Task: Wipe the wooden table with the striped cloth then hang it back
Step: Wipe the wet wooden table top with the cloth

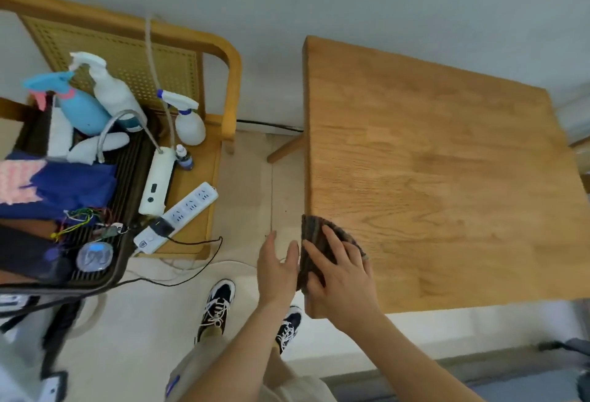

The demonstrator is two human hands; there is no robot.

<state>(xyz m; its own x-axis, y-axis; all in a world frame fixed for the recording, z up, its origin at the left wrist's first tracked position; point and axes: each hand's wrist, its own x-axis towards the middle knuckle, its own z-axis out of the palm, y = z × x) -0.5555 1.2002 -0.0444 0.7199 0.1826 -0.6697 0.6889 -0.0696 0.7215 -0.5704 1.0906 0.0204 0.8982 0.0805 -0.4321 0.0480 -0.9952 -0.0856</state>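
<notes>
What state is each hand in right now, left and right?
Left hand: open, fingers straight, holding nothing, beside the wooden table edge.
Right hand: open, fingers flat, pressing the striped cloth onto the table corner.

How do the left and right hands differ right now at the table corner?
The right hand lies flat on the striped cloth, over the wooden table; the left hand is off the table, beside its edge. The right presses the cloth; whether the left touches it is unclear. Both have straight fingers.
</notes>
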